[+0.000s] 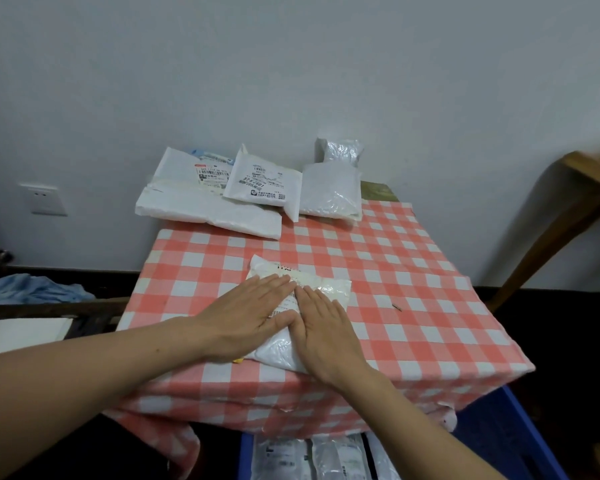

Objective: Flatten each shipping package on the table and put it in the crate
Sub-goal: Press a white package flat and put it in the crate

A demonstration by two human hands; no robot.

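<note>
The left hand (pixel 246 323) and right hand (pixel 329 337) press flat-fingered on the package (pixel 323 284), long axis near-to-far.

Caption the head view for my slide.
Left hand and right hand press a white package flat on the checkered table; blue crate below.

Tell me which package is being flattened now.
The front package, pressed under the left hand and right hand; the other packages lie untouched by the wall.
</note>
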